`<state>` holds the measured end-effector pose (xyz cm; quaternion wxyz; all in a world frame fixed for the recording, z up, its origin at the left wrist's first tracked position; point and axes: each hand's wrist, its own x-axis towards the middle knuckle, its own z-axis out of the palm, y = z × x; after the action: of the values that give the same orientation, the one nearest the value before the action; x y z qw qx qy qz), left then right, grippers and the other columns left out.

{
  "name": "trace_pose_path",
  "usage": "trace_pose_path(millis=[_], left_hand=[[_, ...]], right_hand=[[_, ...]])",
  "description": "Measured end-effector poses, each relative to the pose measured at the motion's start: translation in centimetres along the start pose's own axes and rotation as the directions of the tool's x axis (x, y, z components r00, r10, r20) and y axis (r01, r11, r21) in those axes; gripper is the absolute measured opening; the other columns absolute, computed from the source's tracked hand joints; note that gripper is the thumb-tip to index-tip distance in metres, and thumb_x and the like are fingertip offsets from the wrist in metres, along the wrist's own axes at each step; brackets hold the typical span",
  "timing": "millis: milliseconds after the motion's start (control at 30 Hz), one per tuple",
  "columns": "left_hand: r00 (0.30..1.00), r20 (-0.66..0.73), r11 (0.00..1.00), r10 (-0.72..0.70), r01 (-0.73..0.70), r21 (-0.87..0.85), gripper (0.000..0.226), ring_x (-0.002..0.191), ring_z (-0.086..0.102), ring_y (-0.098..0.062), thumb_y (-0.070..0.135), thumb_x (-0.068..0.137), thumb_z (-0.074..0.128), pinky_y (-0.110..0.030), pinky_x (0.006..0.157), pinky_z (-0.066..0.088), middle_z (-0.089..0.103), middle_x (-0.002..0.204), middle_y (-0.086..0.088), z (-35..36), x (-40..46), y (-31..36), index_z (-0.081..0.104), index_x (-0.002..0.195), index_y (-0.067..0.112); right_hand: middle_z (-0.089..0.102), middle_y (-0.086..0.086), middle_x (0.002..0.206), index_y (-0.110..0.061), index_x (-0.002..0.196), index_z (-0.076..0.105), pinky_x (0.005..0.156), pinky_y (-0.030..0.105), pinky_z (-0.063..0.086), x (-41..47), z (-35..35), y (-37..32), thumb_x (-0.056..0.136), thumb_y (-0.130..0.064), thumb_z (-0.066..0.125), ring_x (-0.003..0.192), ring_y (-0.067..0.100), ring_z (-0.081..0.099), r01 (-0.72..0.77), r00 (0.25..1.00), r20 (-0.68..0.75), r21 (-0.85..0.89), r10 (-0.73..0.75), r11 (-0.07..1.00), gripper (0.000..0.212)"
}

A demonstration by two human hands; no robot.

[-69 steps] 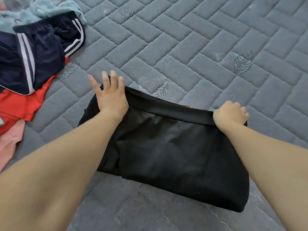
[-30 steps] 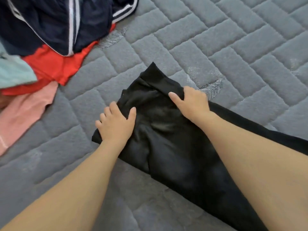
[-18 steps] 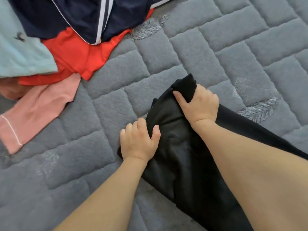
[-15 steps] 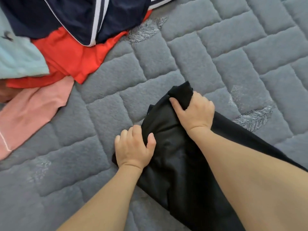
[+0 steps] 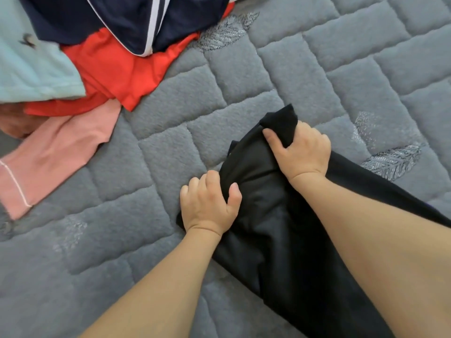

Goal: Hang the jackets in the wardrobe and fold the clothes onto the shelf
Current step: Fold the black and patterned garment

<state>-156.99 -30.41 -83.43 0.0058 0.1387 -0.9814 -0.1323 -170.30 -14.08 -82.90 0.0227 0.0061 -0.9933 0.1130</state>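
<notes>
A black garment lies folded on the grey quilted bed cover, running from the middle of the view down to the lower right. My left hand grips its near left corner, fingers curled under the edge and thumb on top. Farther up, my right hand grips the garment's far corner, and a bunched black tip sticks out above the fingers. Both forearms reach in from the bottom and cover part of the cloth.
A pile of loose clothes lies at the upper left: a navy garment with white stripes, a red one, a light blue one and a pink one. Grey quilt stretches to the right and toward the front.
Both hands slid to the garment's left end and closed on its two corners, bunching the cloth. The view has shifted right and nearer, so the clothes pile looms larger at upper left.
</notes>
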Motion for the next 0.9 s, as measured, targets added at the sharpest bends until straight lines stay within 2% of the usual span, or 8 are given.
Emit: trace_pose_path(millis=[200,333,467,567,633,700,833,900], left_hand=[[0.994,0.105,0.992,-0.009,0.022,-0.127,0.04,0.08,0.055,-0.03,0.049,0.097,0.039,-0.04,0.077,0.035,0.063,0.084,-0.006,-2.4,-0.3,-0.5,0.053,0.098,0.012],[0.903,0.412,0.793,-0.124,0.34,-0.506,0.028,0.093,0.059,-0.022,0.045,0.096,0.052,-0.042,0.089,0.048,0.062,0.095,0.004,-6.9,-3.8,-3.1,0.055,0.101,0.018],[0.949,0.247,0.766,-0.198,0.307,-0.565,0.021,0.094,0.062,-0.02,0.04,0.095,0.057,-0.04,0.087,0.05,0.064,0.096,0.005,-17.1,-7.3,-9.0,0.057,0.101,0.02],[0.961,-0.018,0.819,-0.275,0.224,-0.528,0.024,0.093,0.06,-0.019,0.037,0.09,0.064,-0.034,0.084,0.046,0.065,0.095,0.007,-28.6,-5.7,-14.2,0.062,0.105,0.018],[0.927,-0.202,0.848,-0.315,0.179,-0.499,0.023,0.078,0.057,-0.019,0.043,0.086,0.064,-0.037,0.075,0.048,0.059,0.078,0.01,-35.8,-5.5,-16.1,0.056,0.086,0.021],[0.885,-0.349,0.862,-0.307,0.104,-0.496,0.027,0.065,0.05,-0.014,0.042,0.084,0.062,-0.036,0.067,0.046,0.051,0.067,0.009,-40.9,-6.5,-16.1,0.049,0.08,0.019],[0.922,-0.339,0.863,-0.184,-0.013,-0.505,0.021,0.06,0.05,-0.007,0.04,0.083,0.06,-0.032,0.059,0.045,0.052,0.065,0.012,-44.9,-10.5,-12.2,0.047,0.079,0.024],[0.964,-0.236,0.856,-0.121,-0.019,-0.516,0.024,0.069,0.057,-0.013,0.044,0.079,0.059,-0.037,0.063,0.05,0.058,0.073,0.007,-43.1,-12.8,-9.5,0.052,0.084,0.022]], right_hand=[[0.071,-0.002,0.098,-0.028,0.103,0.065,0.098,0.044,0.043,-1.6,-3.0,0.0,0.087,-0.071,0.045,0.1,0.026,0.062,-0.103,0.988,0.148,0.381,0.049,0.919,0.051],[0.069,-0.001,0.109,-0.029,0.109,0.065,0.106,0.047,0.039,-5.5,-5.9,-4.2,0.086,-0.065,0.054,0.111,0.027,0.058,-0.266,0.923,0.374,0.456,0.088,0.849,0.044],[0.073,-0.007,0.1,-0.036,0.095,0.067,0.099,0.046,0.049,-8.2,-10.0,-14.3,0.067,-0.067,0.065,0.104,0.023,0.066,-0.402,0.876,0.482,0.72,0.01,0.566,0.041],[0.073,0.001,0.089,-0.02,0.093,0.067,0.083,0.036,0.055,-8.3,-17.2,-23.9,0.086,-0.021,0.066,0.086,0.02,0.068,-0.416,0.884,0.445,0.889,-0.144,0.194,0.006],[0.061,0.003,0.071,-0.017,0.071,0.058,0.069,0.032,0.047,-7.8,-22.9,-29.2,0.073,-0.015,0.064,0.07,0.023,0.058,-0.411,0.896,0.411,0.911,-0.167,0.035,0.007],[0.046,0.008,0.075,-0.019,0.06,0.043,0.07,0.036,0.037,-7.8,-27.2,-32.4,0.048,-0.024,0.062,0.073,0.025,0.044,-0.386,0.91,0.367,0.92,-0.195,-0.069,0.023],[0.037,0.006,0.085,-0.021,0.07,0.032,0.072,0.039,0.032,-9.1,-31.0,-31.3,0.033,-0.028,0.059,0.078,0.026,0.034,-0.345,0.933,0.313,0.917,-0.176,-0.199,0.046],[0.037,0.006,0.076,-0.019,0.069,0.033,0.064,0.031,0.033,-11.3,-31.7,-27.4,0.041,-0.021,0.055,0.07,0.024,0.035,-0.379,0.925,0.363,0.903,-0.111,-0.203,0.036]])
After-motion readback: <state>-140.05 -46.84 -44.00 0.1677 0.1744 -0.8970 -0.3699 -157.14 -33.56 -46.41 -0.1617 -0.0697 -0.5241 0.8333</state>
